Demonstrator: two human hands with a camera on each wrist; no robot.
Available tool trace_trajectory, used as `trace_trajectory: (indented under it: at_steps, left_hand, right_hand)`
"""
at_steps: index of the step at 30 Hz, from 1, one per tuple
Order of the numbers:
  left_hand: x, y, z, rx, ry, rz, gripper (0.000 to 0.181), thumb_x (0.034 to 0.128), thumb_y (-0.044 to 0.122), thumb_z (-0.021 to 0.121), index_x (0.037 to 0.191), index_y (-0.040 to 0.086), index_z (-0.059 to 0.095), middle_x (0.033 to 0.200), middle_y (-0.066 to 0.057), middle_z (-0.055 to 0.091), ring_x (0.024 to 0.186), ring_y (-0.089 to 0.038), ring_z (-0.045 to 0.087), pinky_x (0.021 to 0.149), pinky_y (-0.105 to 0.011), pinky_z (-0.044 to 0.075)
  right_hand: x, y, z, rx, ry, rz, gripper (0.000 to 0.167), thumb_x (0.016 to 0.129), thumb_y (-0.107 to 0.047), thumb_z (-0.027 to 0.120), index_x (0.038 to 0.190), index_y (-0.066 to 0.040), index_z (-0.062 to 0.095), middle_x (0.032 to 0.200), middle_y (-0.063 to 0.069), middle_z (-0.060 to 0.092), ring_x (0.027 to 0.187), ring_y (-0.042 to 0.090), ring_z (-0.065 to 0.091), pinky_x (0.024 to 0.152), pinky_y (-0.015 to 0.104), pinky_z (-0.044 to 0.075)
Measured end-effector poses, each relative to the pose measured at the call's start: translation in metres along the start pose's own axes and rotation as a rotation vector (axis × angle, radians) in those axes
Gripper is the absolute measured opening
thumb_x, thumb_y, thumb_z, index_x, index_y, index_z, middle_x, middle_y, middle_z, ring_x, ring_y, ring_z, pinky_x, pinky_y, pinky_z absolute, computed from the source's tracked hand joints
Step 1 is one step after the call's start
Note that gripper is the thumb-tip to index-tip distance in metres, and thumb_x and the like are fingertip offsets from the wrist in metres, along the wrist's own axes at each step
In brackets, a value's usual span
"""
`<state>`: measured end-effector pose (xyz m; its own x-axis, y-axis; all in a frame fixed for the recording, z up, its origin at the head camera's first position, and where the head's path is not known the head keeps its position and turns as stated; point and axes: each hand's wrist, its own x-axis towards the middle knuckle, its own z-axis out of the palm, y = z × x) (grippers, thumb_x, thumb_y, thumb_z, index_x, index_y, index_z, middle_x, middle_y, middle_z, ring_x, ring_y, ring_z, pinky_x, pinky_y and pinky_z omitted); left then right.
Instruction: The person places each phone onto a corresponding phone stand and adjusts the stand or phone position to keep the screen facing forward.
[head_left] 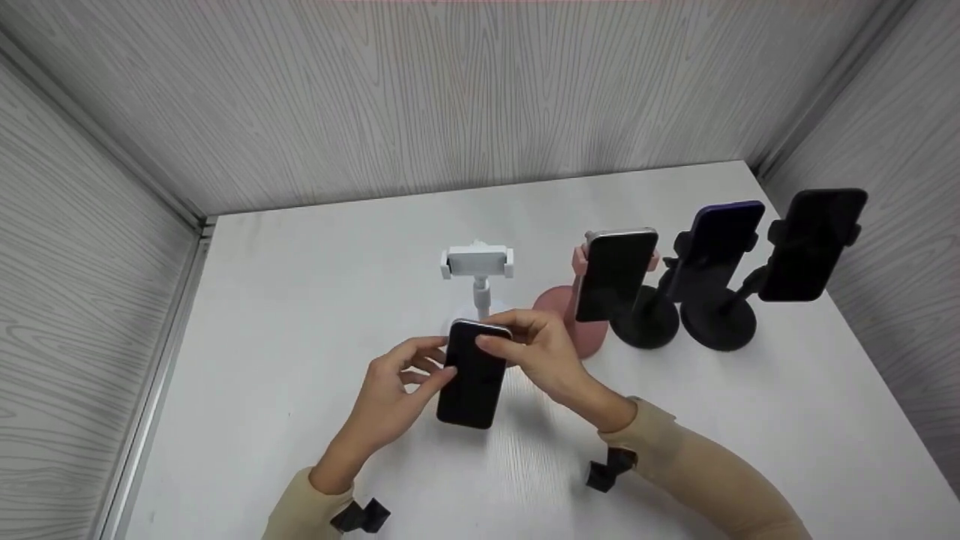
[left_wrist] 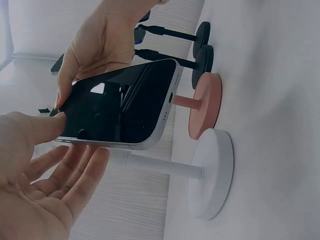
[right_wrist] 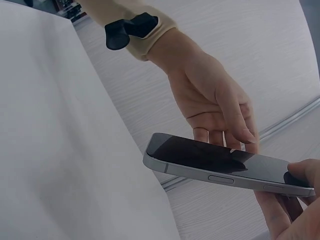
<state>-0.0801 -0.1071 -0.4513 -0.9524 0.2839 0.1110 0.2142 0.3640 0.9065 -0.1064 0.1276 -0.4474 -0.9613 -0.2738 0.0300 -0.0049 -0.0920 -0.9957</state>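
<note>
A smartphone (head_left: pixel 469 394) with a dark screen and silver edge is held tilted above the table, screen facing up. My right hand (head_left: pixel 551 360) pinches its top end, thumb on the screen and fingers behind. My left hand (head_left: pixel 390 397) is at the phone's left edge; its thumb is at the edge, and its loosely spread fingers extend behind and below in the left wrist view. Just beyond the phone stands a white phone stand (head_left: pixel 481 289), its clamp holding nothing. Its round base (left_wrist: pixel 212 175) shows in the left wrist view.
To the right, a pink stand (head_left: pixel 555 300) holds a silver-edged phone (head_left: pixel 619 274). Two black stands farther right hold a purple-edged phone (head_left: pixel 718 247) and a black phone (head_left: pixel 814 244). They stand on a white table (head_left: pixel 300 300) between grey wood-grain walls (head_left: pixel 450 90).
</note>
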Motion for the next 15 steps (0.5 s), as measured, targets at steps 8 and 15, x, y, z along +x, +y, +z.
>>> trace_trajectory:
  at_steps: [8,15]
  left_hand:
    - [0.0077,-0.003,-0.0028,-0.071,-0.084,-0.029,0.028,0.0984,0.018,0.076,0.124,0.007,0.072,0.116,-0.01,0.075,0.095,-0.012,0.071,0.077,-0.022,0.063]
    - [0.0092,-0.0065,0.0006,-0.174,-0.085,0.0,0.022,0.0972,0.011,0.076,0.118,0.004,0.073,0.112,-0.013,0.074,0.088,-0.008,0.072,0.072,-0.029,0.067]
  right_hand:
    - [-0.0008,-0.0003,-0.0003,-0.031,-0.044,-0.009,0.026,0.093,-0.006,0.079,0.115,0.007,0.076,0.099,-0.007,0.079,0.087,0.009,0.075,0.074,0.026,0.065]
    - [0.0018,-0.0005,-0.0022,-0.079,-0.052,-0.005,0.024,0.092,-0.008,0.081,0.112,0.004,0.077,0.1,-0.004,0.078,0.088,0.01,0.075,0.076,0.027,0.065]
